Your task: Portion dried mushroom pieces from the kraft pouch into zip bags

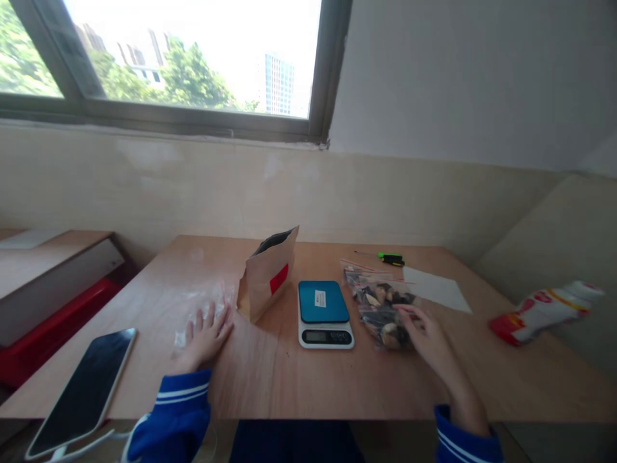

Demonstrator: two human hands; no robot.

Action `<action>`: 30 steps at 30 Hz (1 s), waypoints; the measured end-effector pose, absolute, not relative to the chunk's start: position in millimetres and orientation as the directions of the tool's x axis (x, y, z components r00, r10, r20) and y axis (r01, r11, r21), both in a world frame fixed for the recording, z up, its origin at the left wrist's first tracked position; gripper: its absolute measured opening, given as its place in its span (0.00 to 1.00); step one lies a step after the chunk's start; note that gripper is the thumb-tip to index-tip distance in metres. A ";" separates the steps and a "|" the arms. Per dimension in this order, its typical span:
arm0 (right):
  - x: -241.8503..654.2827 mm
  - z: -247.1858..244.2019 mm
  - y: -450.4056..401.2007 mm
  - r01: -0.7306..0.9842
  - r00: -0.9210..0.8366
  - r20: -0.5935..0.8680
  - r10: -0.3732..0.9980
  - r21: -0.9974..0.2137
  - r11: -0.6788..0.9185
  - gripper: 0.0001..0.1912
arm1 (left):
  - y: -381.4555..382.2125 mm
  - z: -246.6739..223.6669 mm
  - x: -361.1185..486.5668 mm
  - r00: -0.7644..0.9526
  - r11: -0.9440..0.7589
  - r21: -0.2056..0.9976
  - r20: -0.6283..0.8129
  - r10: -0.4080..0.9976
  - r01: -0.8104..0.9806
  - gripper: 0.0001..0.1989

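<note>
My left hand [204,339] lies with fingers spread on the tabletop, over what looks like clear plastic film [180,339]. Just beyond its fingertips stands a brown paper pouch [266,279] with a red label, its dark-lined top gaping. In the middle sits a digital kitchen scale [324,311] with a blue plate and a small white sticker, nothing on it. To its right are clear zip bags [380,302] holding dark and tan pieces I cannot identify. With thumb and fingers together, my right hand [424,331] pinches the right edge of the nearer bag.
A white sheet of paper [436,288] and two thin tools, one a green-handled screwdriver [388,255], lie behind the bags. A red-and-white bottle [544,313] is at the right. A phone [87,389] with a white cable overhangs the table's front left edge.
</note>
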State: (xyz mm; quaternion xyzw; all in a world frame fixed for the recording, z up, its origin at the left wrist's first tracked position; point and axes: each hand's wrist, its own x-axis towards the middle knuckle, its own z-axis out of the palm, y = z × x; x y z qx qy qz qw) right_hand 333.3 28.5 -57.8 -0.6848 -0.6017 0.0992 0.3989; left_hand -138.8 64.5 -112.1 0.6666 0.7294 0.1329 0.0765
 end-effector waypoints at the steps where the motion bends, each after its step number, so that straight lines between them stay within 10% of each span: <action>1: 336.1 -68.5 24.0 0.777 0.272 0.322 0.907 -0.629 -0.010 0.22 | 65.8 -116.5 -136.3 -0.108 0.104 0.300 -0.003 0.994 0.948 0.28; 5: 330.3 -100.8 8.1 0.861 0.317 0.237 0.918 -0.477 -0.174 0.28 | 70.4 -116.6 -138.3 -0.143 0.179 0.466 -0.112 0.983 0.866 0.31; 8: 323.5 -110.6 1.5 0.880 0.334 0.276 0.901 -0.435 -0.193 0.29 | 68.1 -102.7 -145.8 -0.138 0.008 0.698 0.131 0.982 0.716 0.36; 12: 327.8 -115.6 -3.8 0.843 0.320 0.382 0.867 -0.532 -0.077 0.22 | 42.0 -77.1 -141.9 -0.324 -0.104 0.788 0.365 0.873 0.607 0.30; 16: 329.7 -113.4 -12.4 0.732 0.367 0.425 0.828 -0.681 0.025 0.20 | 0.3 -57.6 -105.5 -0.499 -0.067 0.966 0.187 0.846 0.250 0.20; 24: 271.5 -47.4 -31.6 0.624 0.167 0.491 0.855 -0.724 0.294 0.11 | -25.3 -32.8 9.9 0.048 0.091 0.974 -0.083 0.995 -0.206 0.21; 30: 217.0 -12.9 -45.7 0.493 -0.213 0.432 0.876 -0.727 0.478 0.12 | -20.0 -51.4 21.9 0.293 0.300 0.938 -0.242 0.925 -0.173 0.31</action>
